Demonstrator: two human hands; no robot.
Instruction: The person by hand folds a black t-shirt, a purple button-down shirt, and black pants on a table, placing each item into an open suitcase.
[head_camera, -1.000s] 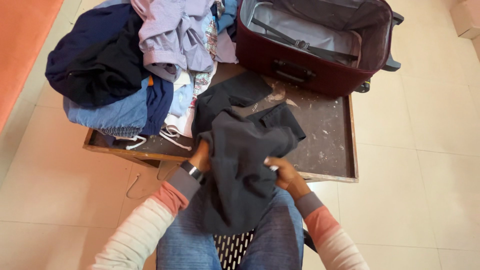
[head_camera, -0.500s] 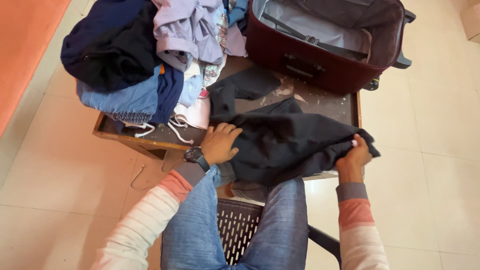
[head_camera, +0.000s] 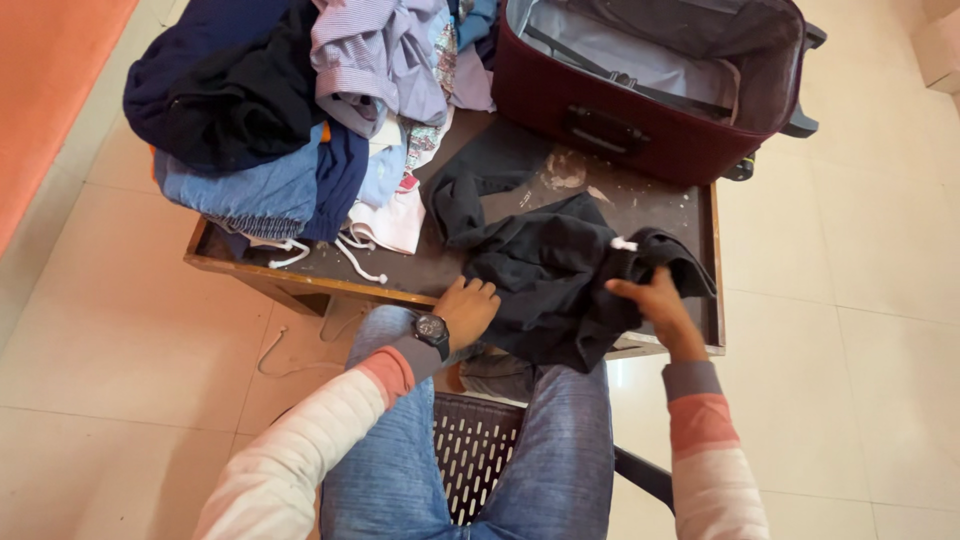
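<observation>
Right at the near edge of the low, dark wooden table (head_camera: 330, 270), a crumpled black soft-cloth garment (head_camera: 545, 275) lies half on the tabletop, its lower fold hanging over the rim toward the person's blue denim knees (head_camera: 560, 440). One sleeve trails away from it across the scuffed, dusty surface.

At the garment's near-left side, the left hand (head_camera: 468, 308), with a black wristwatch (head_camera: 432, 329) on its wrist, rests flat with fingers loosely spread and pressing, not clenched. The right hand (head_camera: 655, 300) has its fingers closed on a bunched fold at the garment's right end, close to the table's raised right lip.

Little bare tabletop remains. A heaped pile of mixed clothes (head_camera: 290, 120), navy, denim blue, striped lilac and white with drawstrings, covers the left half. An open maroon fabric suitcase (head_camera: 640, 130) with a grey lining takes up the far right. Only the worn strip between them is open.

Pale glossy floor tiles (head_camera: 860, 300) surround the table, and a dark perforated plastic chair seat (head_camera: 475, 450) shows between the legs.
</observation>
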